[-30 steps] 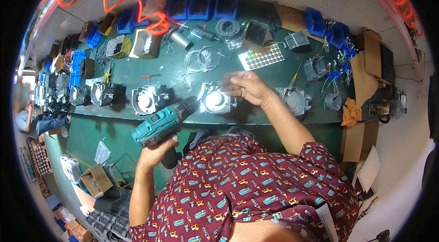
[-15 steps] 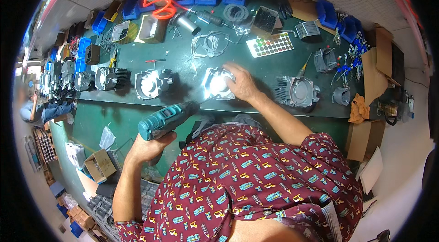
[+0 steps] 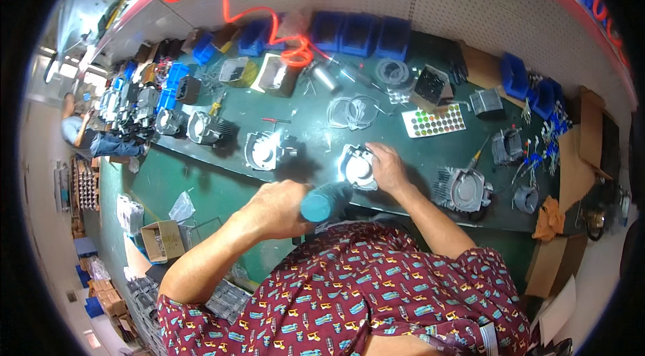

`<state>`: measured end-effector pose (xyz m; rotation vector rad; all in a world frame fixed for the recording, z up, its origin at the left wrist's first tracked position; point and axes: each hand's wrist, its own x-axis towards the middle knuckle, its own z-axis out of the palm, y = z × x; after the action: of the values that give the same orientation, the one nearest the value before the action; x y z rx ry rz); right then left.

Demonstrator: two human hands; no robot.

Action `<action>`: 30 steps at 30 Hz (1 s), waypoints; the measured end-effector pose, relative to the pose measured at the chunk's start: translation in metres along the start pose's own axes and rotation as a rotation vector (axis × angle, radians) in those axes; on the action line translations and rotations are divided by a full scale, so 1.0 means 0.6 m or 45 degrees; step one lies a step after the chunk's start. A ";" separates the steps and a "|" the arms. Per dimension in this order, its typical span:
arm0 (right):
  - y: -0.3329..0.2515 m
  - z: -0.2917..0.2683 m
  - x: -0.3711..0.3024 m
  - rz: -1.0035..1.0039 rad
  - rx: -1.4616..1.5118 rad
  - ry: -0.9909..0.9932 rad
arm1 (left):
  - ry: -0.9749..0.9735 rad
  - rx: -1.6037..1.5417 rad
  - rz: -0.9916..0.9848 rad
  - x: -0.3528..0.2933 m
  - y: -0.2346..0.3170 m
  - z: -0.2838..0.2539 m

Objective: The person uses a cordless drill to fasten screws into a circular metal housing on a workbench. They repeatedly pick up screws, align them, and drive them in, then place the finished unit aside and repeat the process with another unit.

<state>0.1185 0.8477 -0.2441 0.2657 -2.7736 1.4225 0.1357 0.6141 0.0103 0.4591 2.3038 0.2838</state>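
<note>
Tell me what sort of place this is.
Probably an assembly workshop: metal housings sit in a row along a green workbench, blue bins line its back, and the left hand holds a power drill.

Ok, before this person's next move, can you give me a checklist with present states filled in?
1. Left hand gripping the teal drill: ok.
2. Right hand at the right edge of the nearest housing: ok.
3. Right hand's grip firm: cannot tell.
4. Drill tip touching that housing: cannot tell; the drill's body hides it.
5. That housing on the green bench: ok.
6. Orange cloth away from the drill: ok.
</note>
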 end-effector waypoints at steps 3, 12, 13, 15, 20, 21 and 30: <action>0.000 0.006 -0.001 -0.002 0.008 -0.014 | -0.027 0.115 -0.026 0.001 0.008 0.007; 0.007 0.009 0.005 -0.111 0.017 0.018 | -0.039 0.162 -0.054 0.000 0.049 0.007; 0.004 0.007 0.004 -0.112 0.025 0.012 | -0.036 0.143 -0.060 -0.003 0.051 0.006; -0.007 0.002 0.006 -0.124 0.019 -0.009 | -0.008 0.102 -0.044 -0.011 0.044 0.011; -0.004 0.009 0.014 -0.140 0.032 -0.040 | 0.131 -0.055 0.011 -0.053 0.032 -0.013; 0.001 0.006 0.011 -0.131 0.037 -0.051 | 0.199 -0.158 0.048 -0.064 0.025 -0.020; -0.099 0.004 0.153 -0.197 -0.002 0.014 | 0.973 -0.931 0.605 -0.059 -0.196 0.052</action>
<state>0.0374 0.7987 -0.1897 0.4598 -2.6782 1.3815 0.1526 0.4948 -0.0279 0.5611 2.5062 1.7105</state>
